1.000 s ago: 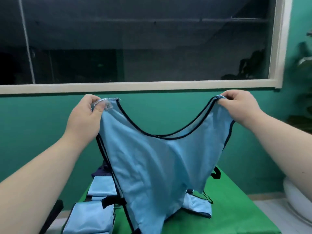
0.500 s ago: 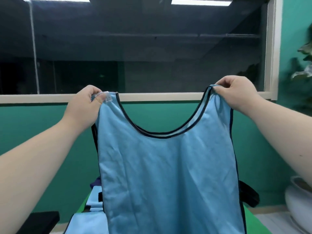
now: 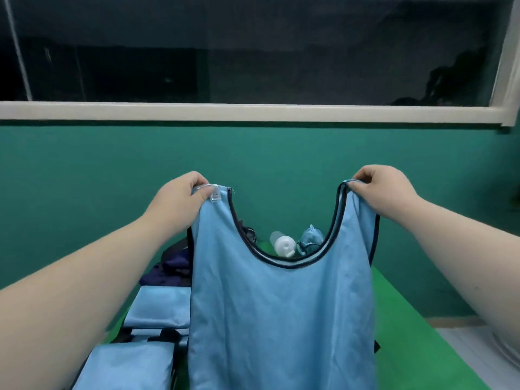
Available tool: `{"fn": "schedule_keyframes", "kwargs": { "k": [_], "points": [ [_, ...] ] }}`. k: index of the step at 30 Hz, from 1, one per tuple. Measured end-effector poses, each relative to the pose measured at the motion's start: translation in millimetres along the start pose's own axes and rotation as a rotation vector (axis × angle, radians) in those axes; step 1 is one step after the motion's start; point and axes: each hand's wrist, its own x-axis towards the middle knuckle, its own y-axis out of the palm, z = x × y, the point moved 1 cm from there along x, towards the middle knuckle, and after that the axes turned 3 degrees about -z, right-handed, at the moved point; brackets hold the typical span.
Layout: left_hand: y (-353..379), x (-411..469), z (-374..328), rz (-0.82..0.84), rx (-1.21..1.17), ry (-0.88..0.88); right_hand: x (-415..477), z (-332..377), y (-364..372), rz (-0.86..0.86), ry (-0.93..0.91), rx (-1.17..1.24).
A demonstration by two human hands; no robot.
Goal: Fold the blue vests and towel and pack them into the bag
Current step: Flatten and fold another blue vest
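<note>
Head view: left hand (image 3: 180, 199) pinches one shoulder of the blue vest (image 3: 281, 319), right hand (image 3: 387, 190) pinches the other, holding it spread above the green surface (image 3: 416, 347). A light-blue bag (image 3: 132, 367) lies near left; a white bottle (image 3: 284, 246) shows through the neckline.

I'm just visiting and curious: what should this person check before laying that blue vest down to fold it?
1. Left hand grips one shoulder strap of the blue vest: ok.
2. Right hand grips the other strap: ok.
3. Vest hangs flat, no twist: ok.
4. Bare green table to lay it on: cannot tell; the vest hides the middle.
5. White bottle out of the way: cannot tell; it lies behind the neckline.
6. Bag ready: cannot tell; the light-blue strapped item on the left may be it.
</note>
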Motion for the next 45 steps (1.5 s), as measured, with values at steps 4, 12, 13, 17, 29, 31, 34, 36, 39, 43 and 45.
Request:
{"fn": "schedule_keyframes", "kwargs": {
  "k": [4, 12, 13, 17, 29, 31, 34, 36, 39, 43, 45],
  "points": [
    [62.7, 24.0, 36.8, 0.077, 0.027, -0.031, 27.1, -33.2, 57.9, 0.053, 0.029, -0.015],
    [182.2, 86.7, 87.3, 0.143, -0.008, -0.101, 91.6, -101.6, 169.2, 0.053, 0.079, -0.052],
    [195.9, 94.5, 91.7, 0.146, -0.013, -0.102, 99.1, -109.9, 181.8, 0.059, 0.088, -0.067],
    [251.1, 117.8, 108.1, 0.187, -0.012, -0.096, 119.5, -143.8, 232.3, 0.114, 0.098, -0.164],
    [368.3, 82.0, 162.7, 0.421, 0.043, -0.156, 69.5, -211.2, 362.2, 0.389, 0.091, -0.257],
    [365.4, 72.5, 160.8, 0.437, 0.012, -0.169, 56.1, -208.7, 361.8, 0.405, 0.086, -0.199],
    [352.4, 52.1, 151.2, 0.433, -0.044, -0.185, 33.3, -195.5, 348.8, 0.440, 0.093, -0.120],
    [338.5, 32.2, 139.8, 0.421, -0.099, -0.200, 12.9, -183.4, 333.0, 0.453, 0.094, -0.056],
    [312.4, -10.7, 120.4, 0.449, -0.153, -0.225, -28.9, -165.6, 302.5, 0.482, 0.078, 0.001],
    [277.7, -84.6, 100.9, 0.566, -0.109, -0.151, -97.2, -148.4, 258.4, 0.534, 0.105, 0.073],
    [259.7, -123.3, 91.9, 0.619, -0.110, -0.087, -130.6, -139.9, 237.5, 0.531, 0.110, 0.093]
  ]
}}
